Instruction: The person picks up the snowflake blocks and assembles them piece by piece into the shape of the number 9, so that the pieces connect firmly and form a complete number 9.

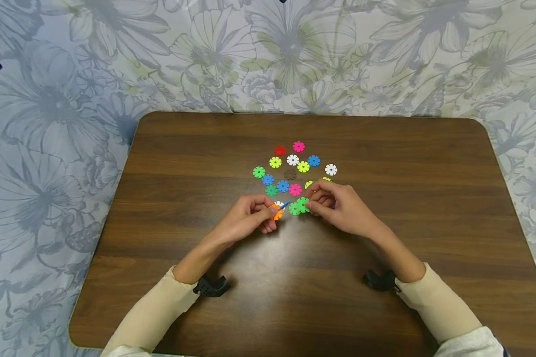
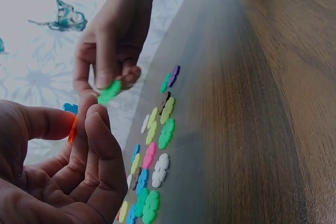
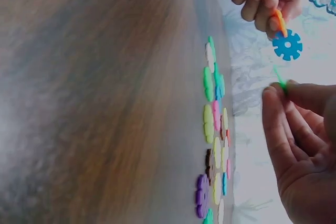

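Observation:
Between thumb and fingers, my left hand (image 1: 250,214) pinches an orange notched disc (image 1: 277,213). A blue notched disc (image 3: 287,45) is joined to it at an angle and points toward the other hand. My right hand (image 1: 341,204) pinches a green notched disc (image 2: 109,93) by its edge, seen nearly edge-on in the right wrist view. Both hands are raised above the table, facing each other with a small gap between the green and blue discs. In the head view, the held green disc overlaps or adjoins another green disc (image 1: 295,208).
Loose notched discs lie flat on the brown wooden table (image 1: 169,188) beyond the hands, among them a red disc (image 1: 280,150), a pink disc (image 1: 298,146) and a brown disc (image 1: 290,174). A purple disc (image 3: 202,196) lies near my right hand. Floral cloth (image 1: 295,59) hangs behind the table.

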Demonstrator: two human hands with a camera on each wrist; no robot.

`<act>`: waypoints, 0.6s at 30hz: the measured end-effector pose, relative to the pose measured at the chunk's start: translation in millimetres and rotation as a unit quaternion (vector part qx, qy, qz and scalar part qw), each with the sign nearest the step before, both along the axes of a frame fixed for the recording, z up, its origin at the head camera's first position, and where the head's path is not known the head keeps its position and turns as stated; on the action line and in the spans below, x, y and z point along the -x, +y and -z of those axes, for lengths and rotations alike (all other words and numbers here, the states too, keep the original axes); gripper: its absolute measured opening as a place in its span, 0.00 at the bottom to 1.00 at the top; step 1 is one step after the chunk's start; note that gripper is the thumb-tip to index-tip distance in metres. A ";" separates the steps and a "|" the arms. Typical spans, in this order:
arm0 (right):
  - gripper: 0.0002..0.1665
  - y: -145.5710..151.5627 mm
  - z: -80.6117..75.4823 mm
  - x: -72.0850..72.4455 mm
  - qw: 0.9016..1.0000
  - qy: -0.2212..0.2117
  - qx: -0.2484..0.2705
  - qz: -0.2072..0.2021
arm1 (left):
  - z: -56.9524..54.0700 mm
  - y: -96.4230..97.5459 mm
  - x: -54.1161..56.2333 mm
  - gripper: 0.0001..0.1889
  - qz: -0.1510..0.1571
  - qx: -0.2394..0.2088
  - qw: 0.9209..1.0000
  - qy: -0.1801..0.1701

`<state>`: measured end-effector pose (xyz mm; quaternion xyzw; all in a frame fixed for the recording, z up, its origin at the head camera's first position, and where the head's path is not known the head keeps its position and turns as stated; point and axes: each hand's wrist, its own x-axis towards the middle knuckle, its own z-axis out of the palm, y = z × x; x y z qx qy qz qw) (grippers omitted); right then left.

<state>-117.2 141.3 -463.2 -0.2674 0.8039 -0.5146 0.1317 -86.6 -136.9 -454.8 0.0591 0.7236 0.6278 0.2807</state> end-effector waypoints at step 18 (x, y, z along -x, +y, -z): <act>0.17 -15.9 -15.0 -2.0 0.993 -0.078 0.090 0.017 | 0.6 3.0 -1.6 0.09 0.008 0.001 1.000 -0.002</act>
